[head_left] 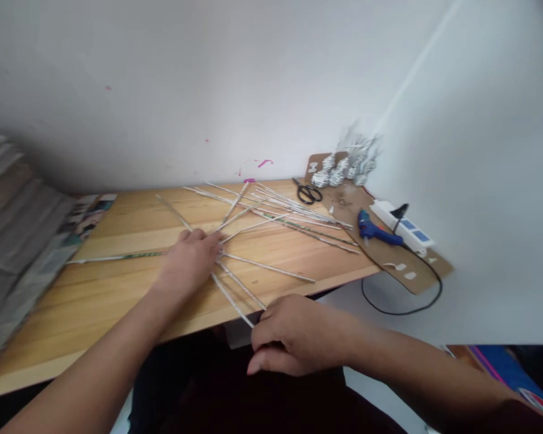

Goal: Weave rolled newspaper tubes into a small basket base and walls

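Note:
On the wooden table, several thin rolled paper sticks (266, 267) fan out like spokes. My left hand (192, 256) is closed over the place where they meet, so their crossing is hidden beneath its fingers. One greenish-white stick (117, 258) runs out to the left from under that hand. By the table's front edge, my right hand (294, 334) is curled, its fingers at the outer end of a paper stick (233, 299) that slants toward me. A second stick end lies close to its knuckles.
Loose paper sticks (308, 220) lie behind, with black scissors (308, 193) beside them. To the right, a cardboard sheet (398, 271) carries a blue glue gun (375, 230), a white power strip (402, 226) and a black cord. Stacked newspapers (18, 229) stand at left.

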Demonstrator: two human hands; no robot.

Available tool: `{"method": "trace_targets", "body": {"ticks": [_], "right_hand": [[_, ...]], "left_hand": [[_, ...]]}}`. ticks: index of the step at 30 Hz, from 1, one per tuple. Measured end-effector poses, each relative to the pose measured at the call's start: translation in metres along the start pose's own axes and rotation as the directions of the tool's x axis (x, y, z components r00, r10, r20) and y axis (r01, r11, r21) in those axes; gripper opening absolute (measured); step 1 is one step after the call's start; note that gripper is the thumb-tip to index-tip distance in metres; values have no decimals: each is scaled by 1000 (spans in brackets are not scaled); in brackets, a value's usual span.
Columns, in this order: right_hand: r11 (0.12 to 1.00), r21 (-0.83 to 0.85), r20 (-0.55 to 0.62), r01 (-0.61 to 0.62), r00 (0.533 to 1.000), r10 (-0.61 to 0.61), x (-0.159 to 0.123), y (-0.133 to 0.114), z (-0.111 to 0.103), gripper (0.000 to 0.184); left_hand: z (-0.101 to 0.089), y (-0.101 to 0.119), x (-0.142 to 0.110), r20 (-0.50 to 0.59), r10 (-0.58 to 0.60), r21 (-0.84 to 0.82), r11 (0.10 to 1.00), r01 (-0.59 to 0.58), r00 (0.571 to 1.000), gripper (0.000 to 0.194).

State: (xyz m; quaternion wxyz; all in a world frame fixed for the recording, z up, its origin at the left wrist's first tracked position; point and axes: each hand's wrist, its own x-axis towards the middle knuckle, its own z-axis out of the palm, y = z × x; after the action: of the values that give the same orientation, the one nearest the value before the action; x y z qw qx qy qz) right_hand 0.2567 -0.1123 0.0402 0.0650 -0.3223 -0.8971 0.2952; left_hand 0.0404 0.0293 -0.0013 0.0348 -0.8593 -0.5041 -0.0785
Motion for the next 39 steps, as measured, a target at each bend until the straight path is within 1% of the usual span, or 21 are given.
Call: {"method": "trace_targets", "body": {"ticks": [1,3,4,6,9,12,15,18,21,22,25,28,32,35,39], "right_hand": [[997,80,-10,-1,1000,2,-2,0,-2,39],[972,233,-1,11,1000,-11,-5,0,-4,33],[960,281,3,12,1000,-13,-5,0,-5,32],[954,299,-15,-3,1000,8,-3,1,-7,33],[976,216,-93,-33,994,55,0,6,-13,30],[988,152,-177,-35,982,62,2,14,-18,23],[999,41,-310,-32,950,43,10,25,-24,22],[995,-99,-397,-14,917,-27,29,41,-31,23],[975,-216,-441,-44,896,-57,58,60,-36,24],[965,-249,-449,-78,892,-44,69,67,-36,25],[933,-330,-405,-146,914,0,97,80,-37,33],[903,-386,-335,-186,941,51,113,83,-37,39],[881,-422,-308,-214,948,82,118,78,-37,42],[872,-431,-323,-233,942,92,118,74,-35,40],[857,-427,-349,-288,927,138,119,70,-32,36]], "left_hand": [[2,-2,0,-2,22,-15,1000,-22,1000,39],[4,-5,0,-30,15,-24,1000,-16,999,39],[5,-5,0,-39,15,-16,1000,-16,999,40],[7,-5,-2,-50,36,7,999,-35,998,40],[6,-3,-4,-56,54,18,998,-53,997,40],[1,0,-5,-46,0,-16,1000,-1,999,36],[-4,3,-5,-41,-48,-28,998,47,998,36],[-6,5,-5,-41,-85,-27,996,84,996,42],[-7,4,-5,-35,-95,-49,994,93,995,35],[-6,4,-5,-35,-89,-55,995,87,995,32],[-3,1,-5,-52,-64,-53,997,61,997,27],[0,-1,-5,-73,-41,-55,998,37,997,25],[3,-4,-5,-84,-17,-60,998,11,996,26],[4,-7,-4,-95,12,-43,999,-16,995,25],[6,-9,-4,-95,69,-25,997,-71,993,26]]}}
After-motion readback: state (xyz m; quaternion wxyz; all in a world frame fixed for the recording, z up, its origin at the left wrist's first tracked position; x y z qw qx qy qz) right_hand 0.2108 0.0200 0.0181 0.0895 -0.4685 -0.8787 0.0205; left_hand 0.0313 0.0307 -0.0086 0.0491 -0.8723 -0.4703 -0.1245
